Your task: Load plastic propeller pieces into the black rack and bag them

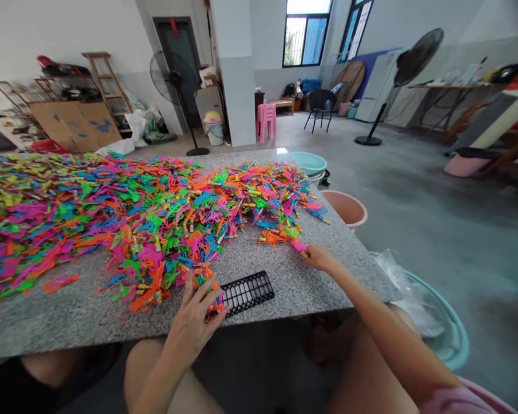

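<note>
On the table's near edge lies a black plastic lattice tray [251, 292], several bright plastic pieces in its left end. My left hand [194, 316] rests over that end with fingers spread, touching the pieces and the tray's edge; what lies beneath the palm is hidden. Further right, my right hand [320, 257] pinches a small pink plastic piece [300, 246] with a yellowish end, low over the table. Just beyond it are loose orange pieces [271, 237] and a green one [291, 232]. A large heap of similar flat pieces [172, 213] spreads left and behind.
The speckled stone table [328, 282] ends at my lap. Off its right side stand an orange-pink basin [359, 214], a light-blue basin [313, 160] and a teal-rimmed tub [461, 339] with clear plastic bags. Two standing fans [418, 57], pink stools [266, 118] and a chair [320, 102] are beyond.
</note>
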Tool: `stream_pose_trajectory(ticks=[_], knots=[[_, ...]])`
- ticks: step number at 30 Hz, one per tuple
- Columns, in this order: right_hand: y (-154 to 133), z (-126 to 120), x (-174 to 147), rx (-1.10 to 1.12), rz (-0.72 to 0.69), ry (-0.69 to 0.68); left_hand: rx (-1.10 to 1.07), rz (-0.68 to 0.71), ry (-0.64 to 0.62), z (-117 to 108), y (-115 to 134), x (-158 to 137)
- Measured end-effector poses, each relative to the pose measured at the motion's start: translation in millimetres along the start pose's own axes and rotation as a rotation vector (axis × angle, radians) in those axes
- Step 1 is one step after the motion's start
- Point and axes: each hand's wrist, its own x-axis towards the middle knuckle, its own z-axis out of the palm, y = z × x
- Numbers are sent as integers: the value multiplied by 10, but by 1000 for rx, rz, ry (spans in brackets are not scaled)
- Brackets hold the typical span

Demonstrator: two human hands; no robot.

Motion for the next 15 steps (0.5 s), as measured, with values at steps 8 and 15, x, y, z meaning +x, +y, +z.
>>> stream_pose_trajectory(ticks=[8, 15], knots=[[-212, 117, -410, 969, -220, -531, -2, -28, -55, -86, 60, 31], [-1043, 516, -414, 985, -328, -190, -37, -42, -162, -204, 87, 47]])
